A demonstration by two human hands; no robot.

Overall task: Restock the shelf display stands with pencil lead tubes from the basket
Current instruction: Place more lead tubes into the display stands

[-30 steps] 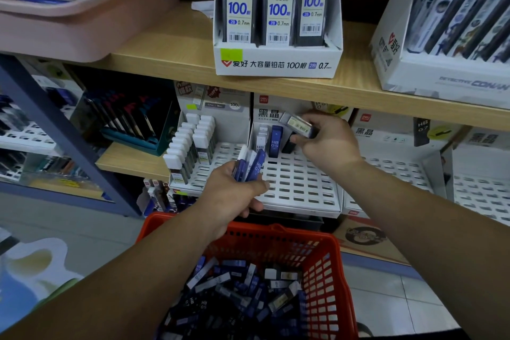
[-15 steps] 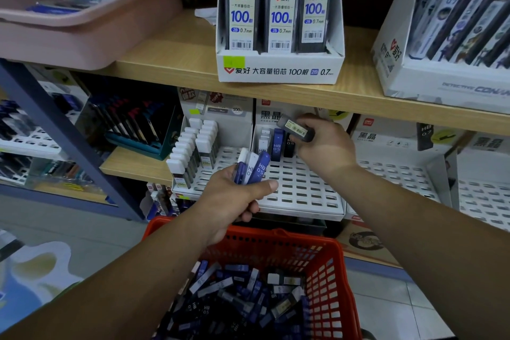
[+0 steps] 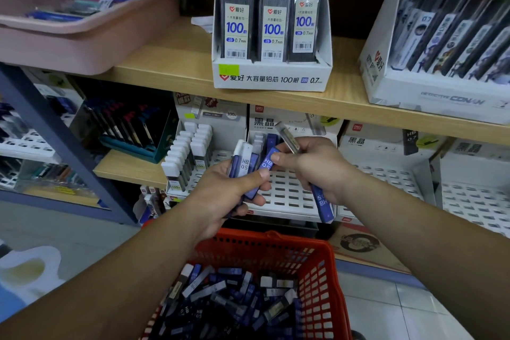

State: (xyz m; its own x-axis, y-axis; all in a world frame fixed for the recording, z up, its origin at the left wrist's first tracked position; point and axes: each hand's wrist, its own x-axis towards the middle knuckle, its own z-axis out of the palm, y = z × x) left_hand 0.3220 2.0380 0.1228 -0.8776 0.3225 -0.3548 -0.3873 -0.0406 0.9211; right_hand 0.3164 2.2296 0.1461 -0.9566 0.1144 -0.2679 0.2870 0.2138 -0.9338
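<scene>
Blue HB 0.5 lead tubes (image 3: 244, 164) are being gripped fanned in the left hand (image 3: 220, 196) so that the nearest tube (image 3: 268, 163) is being pinched free by the right hand (image 3: 314, 168), its fingers curled round two other tubes (image 3: 321, 201), for the slotted display stand (image 3: 287, 197) just beyond both.

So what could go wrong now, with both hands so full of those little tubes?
1. The right hand holds a dark tube on top and a blue tube hanging below the palm while pinching another. The hanging one looks loosely held and might slip out.
2. The left hand grips a fanned bunch of tubes. Pulling one out could drag others loose, and some might miss the red basket and hit the floor.
</scene>
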